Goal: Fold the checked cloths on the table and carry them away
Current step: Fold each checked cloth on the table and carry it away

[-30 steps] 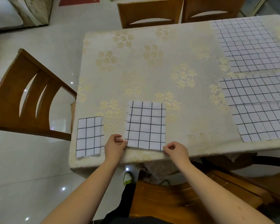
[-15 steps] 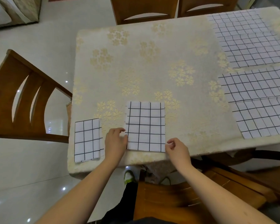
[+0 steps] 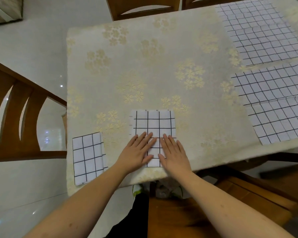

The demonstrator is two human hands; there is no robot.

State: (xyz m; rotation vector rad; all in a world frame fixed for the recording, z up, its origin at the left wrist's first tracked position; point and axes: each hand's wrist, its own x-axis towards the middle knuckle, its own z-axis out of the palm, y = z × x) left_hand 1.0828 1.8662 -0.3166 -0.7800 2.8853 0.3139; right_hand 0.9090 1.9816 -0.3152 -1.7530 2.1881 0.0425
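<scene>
Both hands lie flat, palms down, on the folded checked cloth at the 6 o'clock edge of the bench. The left hand covers the cloth's near left part; the right hand covers its near right part. The fingers of each hand are straight and held close together, pressing the fabric down, with a narrow strip of cloth visible between the two hands. No finger curls around or pinches the cloth.

A second folded cloth, smaller, lies at 8 o'clock from the hands, near the bench's left corner, apart from the first.

Two unfolded cloths lie flat along the right side of the bench: the near spread cloth at 3 o'clock and the far spread cloth at 1 o'clock, close to each other.

A wooden chair stands at 9 o'clock beside the bench.
</scene>
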